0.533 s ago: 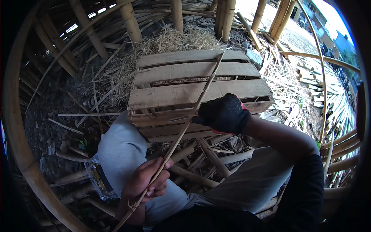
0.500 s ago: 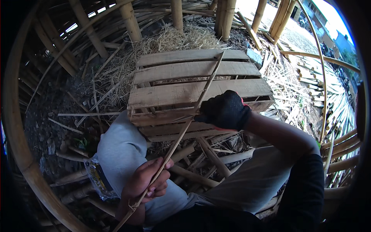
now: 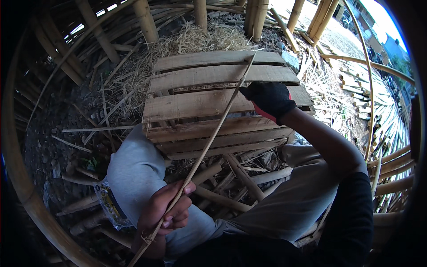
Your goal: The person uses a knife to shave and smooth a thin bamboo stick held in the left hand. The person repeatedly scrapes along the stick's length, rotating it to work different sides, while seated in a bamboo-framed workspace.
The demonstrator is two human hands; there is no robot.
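Observation:
My bare left hand (image 3: 168, 209) is closed around the lower part of a long thin bamboo strip (image 3: 213, 135). The strip slants up and away to the right, its far end above a slatted wooden crate (image 3: 191, 104). A small frayed bit of fibre hangs on it just below my left hand. My right hand (image 3: 269, 101), in a black and red glove, is closed beside the strip's upper part, over the crate's slats. Its fingertips come up against or very near the strip. Whatever it may hold is hidden by the glove.
The crate stands before my grey-trousered knees (image 3: 133, 173). Cut bamboo pieces (image 3: 222, 198) lie between my legs. A heap of straw-like shavings (image 3: 200, 40) is behind the crate, with upright bamboo posts (image 3: 255, 20) beyond. Many bamboo poles (image 3: 391, 138) are stacked at right; a plastic packet (image 3: 111, 204) lies left.
My right hand has moved up and away along the strip, toward its far end. My left hand keeps its grip in nearly the same place. The view has shifted slightly.

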